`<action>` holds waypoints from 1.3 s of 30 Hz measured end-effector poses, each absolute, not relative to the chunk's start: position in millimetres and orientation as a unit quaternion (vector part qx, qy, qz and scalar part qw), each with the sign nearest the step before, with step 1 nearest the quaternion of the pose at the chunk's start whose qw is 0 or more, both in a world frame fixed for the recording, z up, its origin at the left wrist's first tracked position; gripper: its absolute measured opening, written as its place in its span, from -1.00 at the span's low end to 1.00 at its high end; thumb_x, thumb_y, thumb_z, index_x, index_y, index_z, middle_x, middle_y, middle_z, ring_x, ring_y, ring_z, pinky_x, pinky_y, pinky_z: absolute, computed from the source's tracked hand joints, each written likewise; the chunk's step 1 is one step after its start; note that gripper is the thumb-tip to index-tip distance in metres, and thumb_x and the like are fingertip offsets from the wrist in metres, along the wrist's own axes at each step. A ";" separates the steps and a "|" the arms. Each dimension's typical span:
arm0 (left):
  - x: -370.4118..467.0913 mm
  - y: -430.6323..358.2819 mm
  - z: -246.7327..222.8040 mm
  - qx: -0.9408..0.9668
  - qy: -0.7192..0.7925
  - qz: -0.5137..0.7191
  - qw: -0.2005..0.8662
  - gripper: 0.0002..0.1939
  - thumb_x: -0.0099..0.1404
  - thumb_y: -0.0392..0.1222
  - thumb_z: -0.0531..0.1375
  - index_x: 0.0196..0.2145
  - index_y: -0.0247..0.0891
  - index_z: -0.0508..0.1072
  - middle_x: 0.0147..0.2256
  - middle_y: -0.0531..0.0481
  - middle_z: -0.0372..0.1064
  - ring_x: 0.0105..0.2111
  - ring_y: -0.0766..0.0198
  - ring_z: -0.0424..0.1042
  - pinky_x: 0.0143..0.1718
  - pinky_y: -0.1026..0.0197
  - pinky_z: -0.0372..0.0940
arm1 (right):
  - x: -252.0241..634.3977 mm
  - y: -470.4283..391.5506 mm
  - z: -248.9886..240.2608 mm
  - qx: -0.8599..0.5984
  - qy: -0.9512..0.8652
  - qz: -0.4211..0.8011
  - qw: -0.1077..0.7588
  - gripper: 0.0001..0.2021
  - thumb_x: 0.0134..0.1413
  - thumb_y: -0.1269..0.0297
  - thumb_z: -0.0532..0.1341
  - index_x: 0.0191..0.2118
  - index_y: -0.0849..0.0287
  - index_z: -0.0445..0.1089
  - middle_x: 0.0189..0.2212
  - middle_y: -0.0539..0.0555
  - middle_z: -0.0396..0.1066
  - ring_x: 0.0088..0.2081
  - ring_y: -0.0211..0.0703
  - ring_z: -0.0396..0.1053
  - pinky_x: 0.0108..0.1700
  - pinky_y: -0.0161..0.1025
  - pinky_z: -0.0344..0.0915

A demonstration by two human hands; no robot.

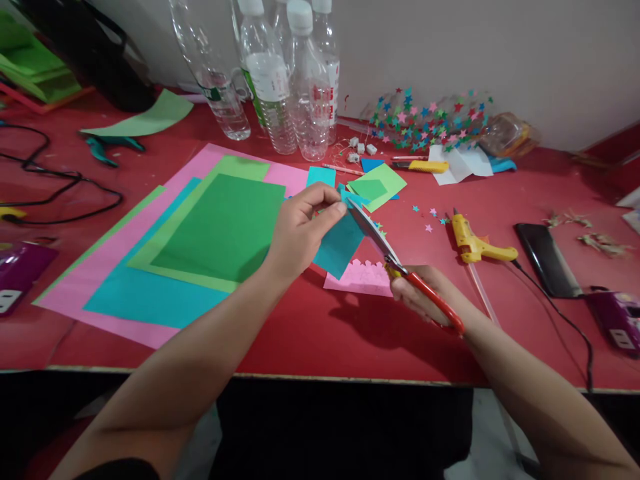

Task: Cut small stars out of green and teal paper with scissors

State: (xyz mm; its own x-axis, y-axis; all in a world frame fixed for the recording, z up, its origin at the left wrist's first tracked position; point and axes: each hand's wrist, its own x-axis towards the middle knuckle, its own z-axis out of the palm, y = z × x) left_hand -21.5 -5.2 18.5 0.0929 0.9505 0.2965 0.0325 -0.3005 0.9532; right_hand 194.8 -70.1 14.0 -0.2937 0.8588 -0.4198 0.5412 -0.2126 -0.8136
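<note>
My left hand (307, 227) pinches the upper edge of a blue piece of paper (341, 245) between thumb and fingers, above the table. Red-handled scissors (383, 243) are gripped in my right hand (423, 297). Their blades point up and left and meet the top of the blue paper close to my left fingertips. Below the blades lies a pink paper strip (357, 277) with a notched upper edge. Sheets of coloured paper overlap to the left, a dark green sheet (220, 227) on top.
Clear plastic bottles (310, 100) stand along the wall. Small coloured stars (430, 120) cluster beside a bottle lying on its side (507, 133). A yellow glue gun (475, 243), a black phone (545, 260) and a yellow cutter knife (427, 166) lie to the right. Teal pliers (107, 150) are at left.
</note>
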 end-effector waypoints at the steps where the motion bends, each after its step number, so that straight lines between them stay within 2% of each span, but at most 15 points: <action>1: -21.5 -5.1 18.7 0.603 0.406 0.537 0.428 -0.84 0.17 -0.21 0.20 -0.55 -0.20 0.37 -0.51 0.05 0.21 -0.46 0.31 0.15 -0.36 0.20 0.12 | 194.7 -70.3 14.4 -0.577 -0.606 0.526 0.151 -0.76 0.03 0.18 0.14 -0.56 0.16 0.18 -0.75 -0.15 0.08 -0.74 -0.40 0.02 -0.67 -0.40 -0.02; 9: -20.8 -4.2 17.4 0.590 0.408 0.542 0.438 -0.83 0.17 -0.22 0.20 -0.56 -0.20 0.36 -0.52 0.07 0.19 -0.48 0.33 0.12 -0.38 0.20 0.09 | 196.1 -69.1 9.2 -0.565 -0.609 0.533 0.158 -0.74 0.04 0.18 0.14 -0.56 0.15 0.15 -0.77 -0.17 0.06 -0.75 -0.43 -0.01 -0.66 -0.39 -0.03; 20: -21.8 -0.7 12.3 0.555 0.415 0.568 0.444 -0.87 0.13 -0.23 0.24 -0.55 -0.20 0.42 -0.54 0.08 0.21 -0.51 0.36 0.14 -0.47 0.23 0.08 | 201.7 -65.6 12.1 -0.549 -0.626 0.535 0.142 -0.68 0.05 0.05 0.17 -0.55 0.16 0.20 -0.76 -0.15 0.09 -0.75 -0.41 0.01 -0.67 -0.38 -0.03; 26: -20.2 -1.8 10.9 0.553 0.419 0.564 0.448 -0.89 0.13 -0.26 0.25 -0.53 -0.19 0.42 -0.54 0.09 0.22 -0.51 0.37 0.16 -0.47 0.25 0.11 | 203.9 -66.8 19.2 -0.526 -0.623 0.564 0.133 -0.55 0.06 -0.16 0.14 -0.49 0.19 0.23 -0.74 -0.14 0.08 -0.73 -0.41 0.03 -0.65 -0.38 -0.02; 30: -17.2 -4.0 11.0 0.542 0.417 0.557 0.471 -0.89 0.12 -0.20 0.28 -0.52 -0.20 0.43 -0.51 0.08 0.26 -0.48 0.37 0.21 -0.40 0.26 0.16 | 205.9 -67.0 18.9 -0.498 -0.629 0.580 0.143 -0.45 0.03 -0.29 0.09 -0.44 0.21 0.27 -0.74 -0.14 0.09 -0.73 -0.39 0.06 -0.64 -0.37 0.03; 39: -13.9 -5.3 8.8 0.526 0.413 0.563 0.486 -0.85 0.14 -0.16 0.29 -0.51 -0.20 0.41 -0.52 0.11 0.24 -0.50 0.39 0.19 -0.42 0.28 0.17 | 201.1 -70.4 3.1 -0.477 -0.621 0.596 0.179 -0.45 0.12 -0.26 0.03 -0.45 0.21 0.28 -0.81 -0.16 0.07 -0.77 -0.39 0.04 -0.67 -0.38 0.06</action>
State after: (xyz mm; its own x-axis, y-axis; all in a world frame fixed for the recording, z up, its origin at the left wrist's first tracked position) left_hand -13.9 -5.3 8.8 0.0247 0.9813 0.1908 -0.1130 -0.1869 0.9759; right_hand 201.1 -70.4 3.1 -0.4817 0.8047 -0.3470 0.3785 -0.1660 -0.9106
